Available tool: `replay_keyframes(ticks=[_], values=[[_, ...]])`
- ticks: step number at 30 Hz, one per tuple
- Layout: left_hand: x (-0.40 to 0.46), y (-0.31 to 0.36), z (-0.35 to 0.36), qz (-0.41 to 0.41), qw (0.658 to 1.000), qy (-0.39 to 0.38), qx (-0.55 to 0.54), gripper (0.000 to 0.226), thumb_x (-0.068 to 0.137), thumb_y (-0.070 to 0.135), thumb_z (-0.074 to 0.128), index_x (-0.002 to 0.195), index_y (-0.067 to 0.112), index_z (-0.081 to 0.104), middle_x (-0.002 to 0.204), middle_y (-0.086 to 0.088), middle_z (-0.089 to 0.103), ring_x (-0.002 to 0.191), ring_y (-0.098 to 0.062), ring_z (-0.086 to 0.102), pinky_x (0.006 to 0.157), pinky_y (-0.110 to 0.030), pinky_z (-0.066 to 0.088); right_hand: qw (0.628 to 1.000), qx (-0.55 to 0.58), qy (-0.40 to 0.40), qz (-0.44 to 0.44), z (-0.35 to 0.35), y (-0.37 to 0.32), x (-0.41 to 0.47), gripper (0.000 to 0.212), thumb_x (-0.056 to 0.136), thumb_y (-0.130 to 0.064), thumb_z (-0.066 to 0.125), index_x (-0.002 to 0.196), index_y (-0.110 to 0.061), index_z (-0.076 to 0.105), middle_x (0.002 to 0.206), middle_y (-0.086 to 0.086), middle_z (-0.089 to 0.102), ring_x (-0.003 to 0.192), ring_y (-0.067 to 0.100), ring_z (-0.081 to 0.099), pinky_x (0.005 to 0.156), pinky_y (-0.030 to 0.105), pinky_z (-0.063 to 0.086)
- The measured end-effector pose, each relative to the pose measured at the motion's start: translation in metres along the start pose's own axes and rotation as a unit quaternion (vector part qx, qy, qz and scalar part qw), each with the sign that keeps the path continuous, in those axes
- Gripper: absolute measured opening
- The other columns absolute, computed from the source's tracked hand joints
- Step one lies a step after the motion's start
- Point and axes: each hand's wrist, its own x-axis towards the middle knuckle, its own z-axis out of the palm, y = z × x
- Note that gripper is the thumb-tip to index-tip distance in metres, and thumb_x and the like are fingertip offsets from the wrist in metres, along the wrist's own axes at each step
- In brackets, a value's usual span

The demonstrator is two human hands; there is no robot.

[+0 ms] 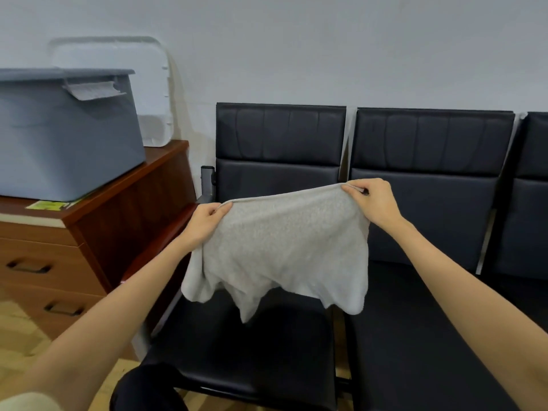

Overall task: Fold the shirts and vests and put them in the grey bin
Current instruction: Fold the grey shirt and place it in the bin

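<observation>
A row of black padded leather chairs (415, 179) stood against the pale wall. To the left, a reddish-brown wooden cabinet with drawers (98, 229) served as the worktop, and the grey fabric bin (65, 137) rested on top of it, with a white plastic lid (148, 84) leaning behind the bin. Above the chair seats, a light grey soft knitted garment (281, 247) hung in the air, its lower edge loose and wavy. The left hand (204, 221) pinched its upper left corner, fingers clamped on the cloth, and the right hand (373, 203) gripped the upper right corner in the same way.
</observation>
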Motion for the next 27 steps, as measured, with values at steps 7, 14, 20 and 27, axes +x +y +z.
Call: replay_keyframes(ticks=[7, 14, 20, 27], values=[[0.000, -0.016, -0.046, -0.012, 0.984, -0.072, 0.164, 0.055, 0.074, 0.052, 0.075, 0.065, 0.000, 0.058, 0.059, -0.006, 0.047, 0.054, -0.017, 0.044, 0.054, -0.030, 0.031, 0.970, 0.206, -0.060, 0.112, 0.019, 0.006, 0.026, 0.017, 0.091, -0.021, 0.066, 0.102, -0.011, 0.074, 0.092, -0.001, 0.073, 0.091, 0.008, 0.068, 0.077, 0.021, 0.053], [-0.010, -0.041, -0.072, -0.078, 0.963, -0.001, 0.258, 0.047, 0.081, 0.055, 0.067, 0.067, 0.010, 0.065, 0.058, -0.002, 0.056, 0.052, -0.014, 0.052, 0.050, -0.029, 0.035, 0.985, 0.060, -0.116, 0.114, 0.072, 0.029, 0.070, 0.023, 0.093, -0.016, 0.062, 0.089, 0.002, 0.076, 0.075, 0.011, 0.069, 0.071, 0.018, 0.062, 0.073, 0.038, 0.049], [-0.005, -0.038, -0.101, -0.093, 0.978, 0.067, 0.175, 0.049, 0.082, 0.047, 0.071, 0.050, 0.016, 0.051, 0.049, 0.001, 0.042, 0.043, -0.009, 0.040, 0.047, -0.026, 0.030, 0.971, 0.070, -0.128, 0.191, 0.128, 0.022, 0.119, 0.032, 0.096, -0.016, 0.060, 0.101, 0.015, 0.065, 0.082, 0.020, 0.069, 0.056, 0.028, 0.069, 0.066, 0.038, 0.061], [-0.005, 0.021, -0.145, -0.078, 0.977, 0.185, -0.065, 0.023, 0.082, 0.023, 0.076, 0.068, 0.006, 0.068, 0.057, 0.010, 0.064, 0.055, 0.001, 0.059, 0.050, -0.012, 0.042, 0.974, 0.168, -0.056, 0.140, 0.173, -0.030, 0.165, 0.018, 0.099, -0.014, 0.053, 0.094, -0.002, 0.066, 0.087, 0.013, 0.066, 0.065, 0.019, 0.066, 0.069, 0.031, 0.059]])
